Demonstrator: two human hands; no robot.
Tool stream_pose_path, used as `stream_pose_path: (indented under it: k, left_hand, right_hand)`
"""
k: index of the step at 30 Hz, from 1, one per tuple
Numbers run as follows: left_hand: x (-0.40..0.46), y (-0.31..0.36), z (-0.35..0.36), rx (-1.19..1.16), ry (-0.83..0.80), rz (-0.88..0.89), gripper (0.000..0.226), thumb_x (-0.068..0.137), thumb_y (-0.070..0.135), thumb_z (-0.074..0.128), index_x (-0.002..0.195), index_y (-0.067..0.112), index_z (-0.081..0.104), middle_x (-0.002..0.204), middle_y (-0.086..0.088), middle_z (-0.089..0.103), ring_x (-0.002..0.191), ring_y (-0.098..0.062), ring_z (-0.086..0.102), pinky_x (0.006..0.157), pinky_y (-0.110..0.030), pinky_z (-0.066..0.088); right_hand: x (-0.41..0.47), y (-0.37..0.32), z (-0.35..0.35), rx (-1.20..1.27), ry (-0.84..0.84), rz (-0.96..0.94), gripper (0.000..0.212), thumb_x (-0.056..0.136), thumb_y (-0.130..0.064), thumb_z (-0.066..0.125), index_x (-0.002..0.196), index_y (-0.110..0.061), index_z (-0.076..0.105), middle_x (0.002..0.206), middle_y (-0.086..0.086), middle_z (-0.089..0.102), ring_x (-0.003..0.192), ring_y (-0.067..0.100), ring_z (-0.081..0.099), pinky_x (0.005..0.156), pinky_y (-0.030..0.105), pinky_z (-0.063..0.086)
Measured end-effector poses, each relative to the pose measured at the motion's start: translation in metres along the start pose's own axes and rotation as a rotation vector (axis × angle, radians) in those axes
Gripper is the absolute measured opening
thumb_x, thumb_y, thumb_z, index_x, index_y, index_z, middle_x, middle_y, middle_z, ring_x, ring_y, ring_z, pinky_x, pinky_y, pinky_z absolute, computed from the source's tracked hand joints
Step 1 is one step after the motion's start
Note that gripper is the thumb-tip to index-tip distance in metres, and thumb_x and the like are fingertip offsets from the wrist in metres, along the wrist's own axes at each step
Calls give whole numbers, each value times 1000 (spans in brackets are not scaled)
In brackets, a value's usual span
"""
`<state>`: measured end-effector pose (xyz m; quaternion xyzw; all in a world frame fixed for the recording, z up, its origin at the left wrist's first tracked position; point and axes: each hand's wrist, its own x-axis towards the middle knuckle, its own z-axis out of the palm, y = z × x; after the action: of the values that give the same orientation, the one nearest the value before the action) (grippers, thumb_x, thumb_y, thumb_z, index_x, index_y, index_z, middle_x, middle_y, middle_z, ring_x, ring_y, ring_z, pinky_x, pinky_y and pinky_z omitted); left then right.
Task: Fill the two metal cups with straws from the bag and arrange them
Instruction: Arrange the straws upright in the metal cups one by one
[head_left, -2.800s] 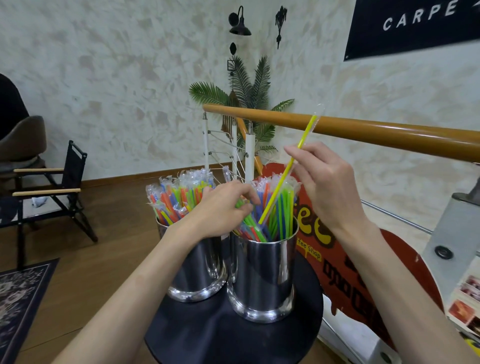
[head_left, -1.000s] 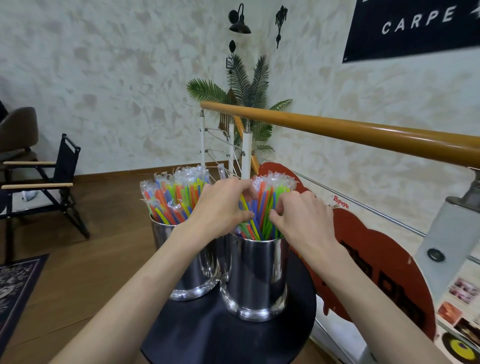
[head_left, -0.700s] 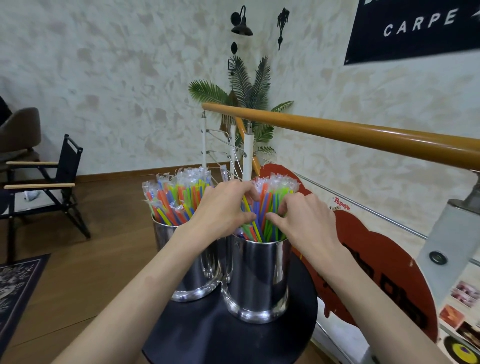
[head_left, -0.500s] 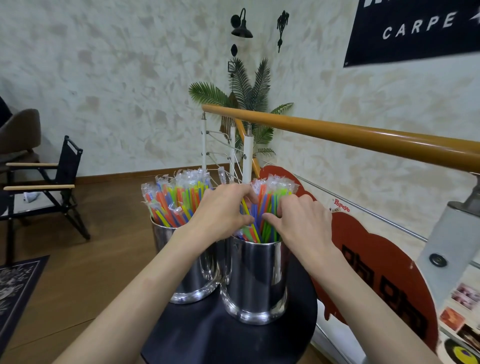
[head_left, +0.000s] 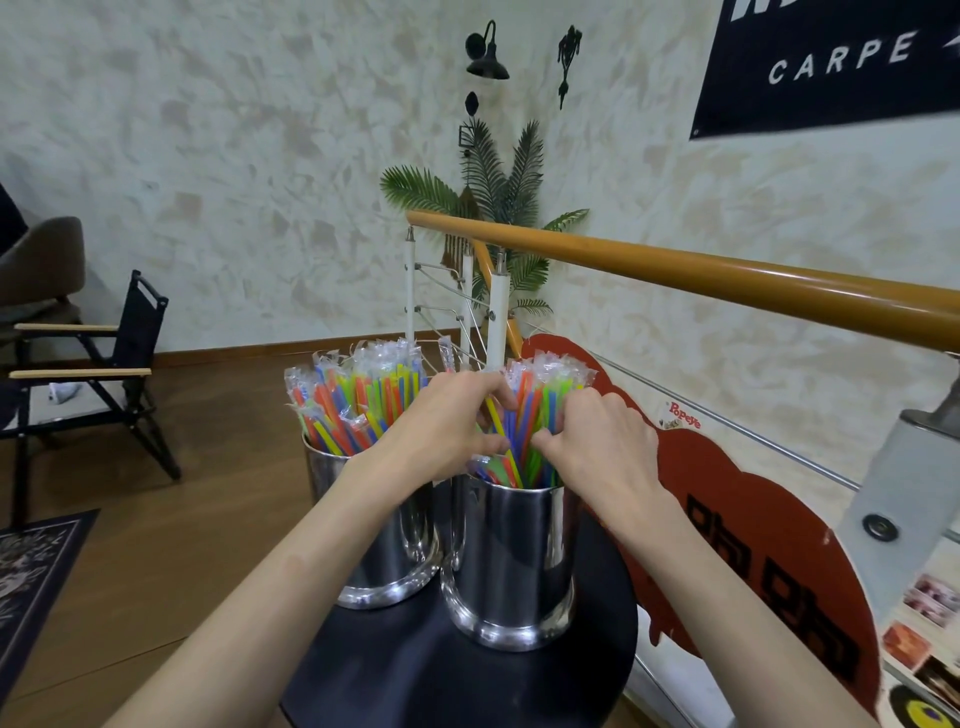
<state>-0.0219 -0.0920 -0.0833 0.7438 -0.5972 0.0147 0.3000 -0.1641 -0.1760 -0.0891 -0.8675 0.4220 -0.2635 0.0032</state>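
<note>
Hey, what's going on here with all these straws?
A person is arranging wrapped straws in two metal cups on a round black table. Both hands are in the right cup's straws: the left hand and right hand pinch and sort them. The left cup and the right cup are both full.

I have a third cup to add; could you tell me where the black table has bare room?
Bare room lies on the black table, in front of both metal cups. Behind, it is crowded: the cups stand nearly touching, both hands among the straws.
</note>
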Motion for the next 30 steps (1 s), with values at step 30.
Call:
stream_pose_path:
  k: [30]
  left_hand:
    - [-4, 13, 3, 2, 37, 148, 28, 89, 57, 62, 96, 32, 70, 102, 13, 58, 104, -8, 52, 93, -36, 24]
  right_hand:
    - [13, 11, -32, 964, 287, -288, 31, 93, -20, 74, 96, -23, 43, 76, 1, 73, 74, 11, 71, 66, 21, 53]
